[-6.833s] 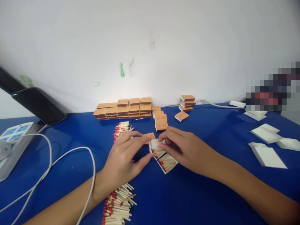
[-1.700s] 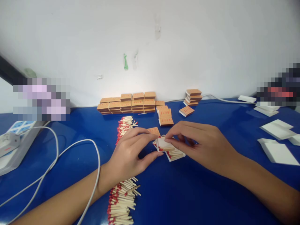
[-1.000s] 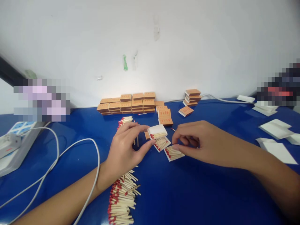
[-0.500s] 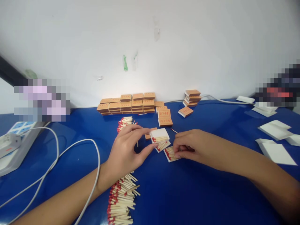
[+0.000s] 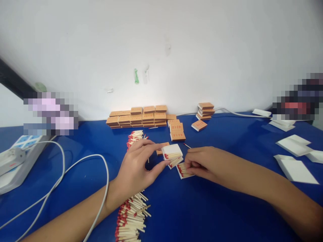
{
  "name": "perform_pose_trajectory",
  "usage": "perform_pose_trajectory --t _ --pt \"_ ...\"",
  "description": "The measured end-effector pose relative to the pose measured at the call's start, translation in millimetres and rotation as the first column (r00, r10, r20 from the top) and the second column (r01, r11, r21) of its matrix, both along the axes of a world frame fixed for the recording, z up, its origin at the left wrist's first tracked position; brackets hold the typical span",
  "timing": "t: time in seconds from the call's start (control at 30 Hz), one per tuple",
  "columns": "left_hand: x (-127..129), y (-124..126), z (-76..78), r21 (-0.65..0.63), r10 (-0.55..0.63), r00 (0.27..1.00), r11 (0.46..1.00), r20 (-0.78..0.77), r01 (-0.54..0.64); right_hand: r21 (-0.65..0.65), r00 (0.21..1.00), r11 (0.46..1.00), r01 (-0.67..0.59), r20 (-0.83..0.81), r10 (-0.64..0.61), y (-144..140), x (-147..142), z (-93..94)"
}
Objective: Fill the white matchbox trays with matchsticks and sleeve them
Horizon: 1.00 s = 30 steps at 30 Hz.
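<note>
Loose matches [image 5: 130,220] lie on both near and far sides of my left hand [image 5: 136,164], presumably for easy reach. Left thumb and forefinger pinch a part-filled tray [image 5: 172,149] by its end, likely leaving its bare floor open. Lower tray [image 5: 182,177] sits under my right hand [image 5: 207,161], fingers bunched; can't tell if they grip matches.

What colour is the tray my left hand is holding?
The tray is white, seen best in the head view.
</note>
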<state>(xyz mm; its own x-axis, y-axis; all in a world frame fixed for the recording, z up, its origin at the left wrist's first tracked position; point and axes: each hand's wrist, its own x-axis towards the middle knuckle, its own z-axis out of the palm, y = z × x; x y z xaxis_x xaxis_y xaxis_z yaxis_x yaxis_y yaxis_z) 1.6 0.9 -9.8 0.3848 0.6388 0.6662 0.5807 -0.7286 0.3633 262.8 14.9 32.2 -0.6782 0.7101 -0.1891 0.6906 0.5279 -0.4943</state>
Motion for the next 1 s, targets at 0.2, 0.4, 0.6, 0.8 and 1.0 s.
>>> perform_pose_trajectory --t 0.2,0.4,0.6,0.8,1.0 --pt "1 0 0.0 0.002 -0.006 1.000 1.000 -0.003 0.006 0.015 0.999 1.000 0.007 0.037 -0.008 -1 0 -3.0" --pt "0 1 1.0 -0.008 0.005 1.000 1.000 -0.006 -0.005 0.068 0.998 0.996 0.051 0.018 -0.053 3 2 -2.8" --pt "1 1 1.6 -0.007 0.019 1.000 1.000 -0.006 -0.019 0.140 0.992 0.986 0.096 -0.095 -0.083 7 12 1.8" --pt "1 0 2.7 0.003 -0.002 1.000 1.000 -0.010 0.002 0.096 0.997 0.995 0.027 -0.069 -0.020 4 9 2.8" --pt "1 0 1.8 0.011 -0.001 1.000 1.000 -0.013 0.001 0.020 0.993 1.000 -0.021 -0.112 0.023 3 4 0.7"
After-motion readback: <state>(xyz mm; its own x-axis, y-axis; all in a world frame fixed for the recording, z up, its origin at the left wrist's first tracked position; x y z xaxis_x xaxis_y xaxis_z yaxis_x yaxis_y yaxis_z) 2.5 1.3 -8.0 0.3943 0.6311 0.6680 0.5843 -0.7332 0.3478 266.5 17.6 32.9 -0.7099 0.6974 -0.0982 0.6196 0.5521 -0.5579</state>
